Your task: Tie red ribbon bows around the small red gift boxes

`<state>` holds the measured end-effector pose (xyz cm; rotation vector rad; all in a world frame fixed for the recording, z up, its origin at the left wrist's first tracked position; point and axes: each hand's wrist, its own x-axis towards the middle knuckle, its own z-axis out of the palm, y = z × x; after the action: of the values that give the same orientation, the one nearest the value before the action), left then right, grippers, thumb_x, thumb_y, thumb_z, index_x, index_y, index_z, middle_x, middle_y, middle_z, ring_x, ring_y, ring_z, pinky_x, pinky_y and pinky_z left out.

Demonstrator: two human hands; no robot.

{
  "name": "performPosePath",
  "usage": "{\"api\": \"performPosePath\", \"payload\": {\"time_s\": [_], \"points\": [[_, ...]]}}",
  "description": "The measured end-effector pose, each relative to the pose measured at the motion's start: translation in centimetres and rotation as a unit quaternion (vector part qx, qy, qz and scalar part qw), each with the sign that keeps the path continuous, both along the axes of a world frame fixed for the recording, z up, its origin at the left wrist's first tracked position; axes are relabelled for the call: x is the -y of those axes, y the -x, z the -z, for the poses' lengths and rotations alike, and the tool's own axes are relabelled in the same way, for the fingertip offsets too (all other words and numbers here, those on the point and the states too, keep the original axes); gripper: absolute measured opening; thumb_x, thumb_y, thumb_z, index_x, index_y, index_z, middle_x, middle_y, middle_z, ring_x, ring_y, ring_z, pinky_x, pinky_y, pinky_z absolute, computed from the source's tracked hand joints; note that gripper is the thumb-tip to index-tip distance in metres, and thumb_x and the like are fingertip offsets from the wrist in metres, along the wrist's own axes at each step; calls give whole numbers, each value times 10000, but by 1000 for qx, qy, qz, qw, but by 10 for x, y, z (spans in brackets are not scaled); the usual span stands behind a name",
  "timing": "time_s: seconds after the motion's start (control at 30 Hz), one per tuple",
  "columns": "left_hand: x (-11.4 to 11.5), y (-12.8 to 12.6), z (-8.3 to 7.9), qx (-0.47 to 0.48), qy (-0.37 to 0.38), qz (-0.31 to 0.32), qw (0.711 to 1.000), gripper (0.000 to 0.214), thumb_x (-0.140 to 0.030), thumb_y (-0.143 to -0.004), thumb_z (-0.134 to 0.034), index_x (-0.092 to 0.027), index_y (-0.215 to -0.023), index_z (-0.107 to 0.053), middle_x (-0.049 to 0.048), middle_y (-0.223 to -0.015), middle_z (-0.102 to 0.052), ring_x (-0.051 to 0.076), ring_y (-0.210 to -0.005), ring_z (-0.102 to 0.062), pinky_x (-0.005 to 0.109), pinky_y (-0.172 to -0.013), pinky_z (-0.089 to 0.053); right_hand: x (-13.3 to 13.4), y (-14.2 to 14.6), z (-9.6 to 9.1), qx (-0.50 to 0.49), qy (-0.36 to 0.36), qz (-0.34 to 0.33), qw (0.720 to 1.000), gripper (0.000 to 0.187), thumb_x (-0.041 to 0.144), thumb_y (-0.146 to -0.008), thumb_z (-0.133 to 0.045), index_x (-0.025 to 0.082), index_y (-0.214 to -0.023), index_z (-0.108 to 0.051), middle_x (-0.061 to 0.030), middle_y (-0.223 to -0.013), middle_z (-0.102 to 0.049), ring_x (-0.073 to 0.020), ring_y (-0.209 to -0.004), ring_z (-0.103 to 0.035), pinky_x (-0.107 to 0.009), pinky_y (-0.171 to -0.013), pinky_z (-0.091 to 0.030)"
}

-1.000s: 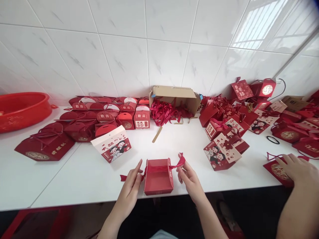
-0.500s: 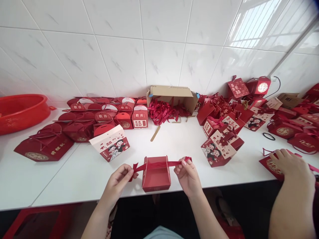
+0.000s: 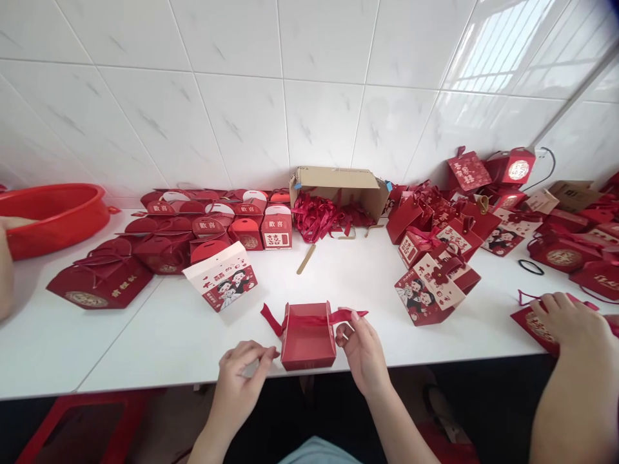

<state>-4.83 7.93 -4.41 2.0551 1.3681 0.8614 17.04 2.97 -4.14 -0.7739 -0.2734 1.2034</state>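
A small red gift box (image 3: 309,345) lies near the front edge of the table, its open side facing up. A red ribbon (image 3: 308,320) runs across it and out past both sides. My right hand (image 3: 362,351) pinches the ribbon's right end between thumb and finger, just right of the box. At the left, the other ribbon end lies loose, pointing up and outward. Below that end, my left hand (image 3: 244,374) has thumb and index finger together, with nothing seen between them. Its fingertips are close to the box's left side; whether they touch it I cannot tell.
Red gift boxes (image 3: 169,238) stand in rows at left, beside a red basin (image 3: 58,222). A cardboard box (image 3: 338,177) at the wall holds red ribbons. More boxes (image 3: 430,283) crowd the right, where another person's hand (image 3: 568,322) rests on one. Another person's arm (image 3: 4,270) shows at far left.
My left hand has let go of the ribbon's left end and moved down beside the box. My right hand still holds its end. An arm has appeared at the far left.
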Motion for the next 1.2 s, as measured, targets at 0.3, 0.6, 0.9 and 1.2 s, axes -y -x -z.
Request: {"api": "performPosePath", "payload": {"time_s": [0.3,0.6,0.9,1.2], "points": [[7,-22,1,201,174,12,964,408,-428,-902,-499,-297,-1280,-581,48,-1073,-616,201,-970,-595,305,-872,-471,3,-2,-2,-64,5,-34,997,332,248,-706,-804,239,-1015,-684,30,-703,-619,-83,-637,-551,-209,-629,-462],[-24,-38,-11,669,380,-122,627,144,-186,-822,-619,-239,-937,-686,-23,-805,-719,94,-676,-667,200,-632,-552,-1,-12,-8,-144,50,-42,987,204,310,-692,-810,187,-721,-649,36,-620,-615,-96,-605,-583,-199,-551,-460],[-19,-25,-21,668,377,-222,602,33,-188,-811,-650,-208,-806,-676,-46,-620,-659,95,-531,-622,194,-466,-524,0,-13,-3,-99,55,88,990,187,318,-691,-815,208,-783,-695,12,-750,-688,-99,-634,-622,-208,-563,-501],[-44,-15,-75,574,109,-98,806,274,-352,-514,-892,-207,-694,-745,-7,-740,-735,151,-690,-655,226,-533,-549,-12,-41,-52,219,-37,205,953,245,418,-787,-710,181,-847,-719,-55,-766,-717,-188,-704,-668,-350,-688,-535]]}}
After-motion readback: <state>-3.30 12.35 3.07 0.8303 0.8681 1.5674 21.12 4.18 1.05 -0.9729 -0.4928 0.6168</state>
